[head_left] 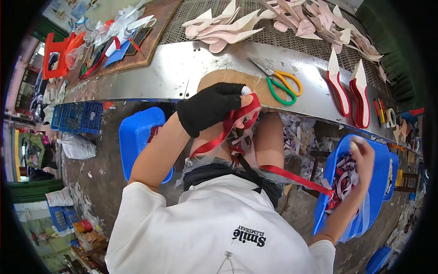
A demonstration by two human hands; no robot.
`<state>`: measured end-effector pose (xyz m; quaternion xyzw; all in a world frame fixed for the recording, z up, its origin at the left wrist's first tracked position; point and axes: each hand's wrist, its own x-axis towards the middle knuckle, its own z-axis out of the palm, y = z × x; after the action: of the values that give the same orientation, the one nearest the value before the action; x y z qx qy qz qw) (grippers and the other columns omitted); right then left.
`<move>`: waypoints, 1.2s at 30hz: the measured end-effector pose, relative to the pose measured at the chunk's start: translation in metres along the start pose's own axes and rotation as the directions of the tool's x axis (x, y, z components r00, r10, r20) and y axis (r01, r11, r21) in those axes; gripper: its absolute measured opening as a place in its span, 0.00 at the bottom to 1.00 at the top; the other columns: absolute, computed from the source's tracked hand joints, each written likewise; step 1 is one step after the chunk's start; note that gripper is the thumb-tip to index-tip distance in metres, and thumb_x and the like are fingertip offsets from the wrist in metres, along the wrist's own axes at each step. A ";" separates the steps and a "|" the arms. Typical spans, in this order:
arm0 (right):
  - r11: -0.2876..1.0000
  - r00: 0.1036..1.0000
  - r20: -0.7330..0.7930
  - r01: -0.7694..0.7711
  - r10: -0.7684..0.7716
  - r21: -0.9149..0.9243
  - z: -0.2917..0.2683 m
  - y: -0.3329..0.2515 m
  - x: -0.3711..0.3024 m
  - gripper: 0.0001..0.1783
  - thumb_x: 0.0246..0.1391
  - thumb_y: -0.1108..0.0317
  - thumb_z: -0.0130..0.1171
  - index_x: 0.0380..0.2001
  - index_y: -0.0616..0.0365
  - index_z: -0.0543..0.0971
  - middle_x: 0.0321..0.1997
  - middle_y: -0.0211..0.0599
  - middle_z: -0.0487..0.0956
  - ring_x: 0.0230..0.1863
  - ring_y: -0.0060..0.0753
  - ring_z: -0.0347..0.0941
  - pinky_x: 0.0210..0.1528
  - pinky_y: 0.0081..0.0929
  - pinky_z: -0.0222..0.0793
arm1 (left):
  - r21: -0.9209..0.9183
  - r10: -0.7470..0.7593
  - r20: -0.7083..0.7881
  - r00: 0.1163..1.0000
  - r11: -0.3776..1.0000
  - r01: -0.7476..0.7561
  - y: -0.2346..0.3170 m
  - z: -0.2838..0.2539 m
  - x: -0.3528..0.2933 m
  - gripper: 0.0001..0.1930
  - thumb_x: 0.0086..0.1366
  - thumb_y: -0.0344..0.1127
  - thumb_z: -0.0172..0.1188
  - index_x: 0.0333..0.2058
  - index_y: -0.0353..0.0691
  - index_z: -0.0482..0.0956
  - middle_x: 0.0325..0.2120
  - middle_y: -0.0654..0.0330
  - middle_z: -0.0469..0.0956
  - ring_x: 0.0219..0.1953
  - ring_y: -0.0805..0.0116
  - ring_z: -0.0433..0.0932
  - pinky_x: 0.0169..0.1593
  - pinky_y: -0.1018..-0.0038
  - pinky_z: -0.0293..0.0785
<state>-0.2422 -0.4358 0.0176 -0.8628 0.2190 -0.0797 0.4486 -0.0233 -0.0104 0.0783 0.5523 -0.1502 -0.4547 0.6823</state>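
- Left hand point(211, 107), in a black fingerless glove, is raised just below the surface point(182, 73) edge; fingers are clenched on a bunch of red strips point(237, 119). One loose red end is seen hanging down-left from the fist.
- A long red strip point(296, 179) is stretched from that bunch across the lap to the right, likely kept taut so it pulls free of the heap w/o tangling.
- Right hand point(362, 153) is held over the blue tray point(333, 182) at the person's right, fingers curled at the top of the heap; whether a piece is pinched can't be told. A pale translucent strip is seen hanging beside the forearm.
- The tray is filled w/ red and white cut pieces point(344, 180), set close by the knee, prob. for easy reach.
- A 2nd blue tray point(137, 132) is placed at the left, partly hidden by the arm.
- On the surface, scissors point(283, 82) w/ green and yellow handles are laid just beyond the left hand; red-edged sole shapes point(349, 89) stand to the right, pale pink cutouts point(273, 20) are piled on the mesh farther back.
- Paper scraps are scattered on the floor under the surface.
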 end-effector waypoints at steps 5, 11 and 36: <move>0.908 0.944 0.235 0.121 -0.230 0.402 0.138 -0.122 0.007 0.11 0.52 0.73 0.58 0.39 0.62 0.80 0.36 0.31 0.81 0.33 0.19 0.75 0.37 0.17 0.70 | -0.043 0.046 0.004 0.999 0.998 -0.046 0.003 -0.005 0.000 0.08 0.63 0.33 0.56 0.34 0.34 0.74 0.24 0.58 0.74 0.24 0.69 0.73 0.31 0.75 0.71; 0.805 0.747 0.454 0.179 -0.486 0.566 0.235 -0.151 0.025 0.28 0.50 0.71 0.59 0.56 0.59 0.69 0.48 0.33 0.76 0.38 0.20 0.71 0.43 0.19 0.67 | -0.004 0.168 0.146 0.975 0.986 -0.169 0.015 -0.033 -0.021 0.14 0.55 0.38 0.64 0.32 0.34 0.74 0.23 0.58 0.74 0.24 0.69 0.72 0.31 0.75 0.70; 0.703 0.932 0.180 0.100 -0.313 0.704 0.271 -0.190 0.002 0.20 0.47 0.77 0.60 0.46 0.65 0.73 0.44 0.37 0.77 0.48 0.28 0.73 0.51 0.26 0.67 | 0.107 0.083 -0.255 0.963 0.993 -0.058 -0.006 -0.065 -0.039 0.07 0.60 0.31 0.59 0.33 0.33 0.78 0.23 0.62 0.75 0.25 0.76 0.74 0.31 0.79 0.70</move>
<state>-0.0919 -0.1413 0.0124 -0.6577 0.0075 -0.0793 0.7491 -0.0009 0.0606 0.0623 0.6342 -0.1016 -0.3461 0.6839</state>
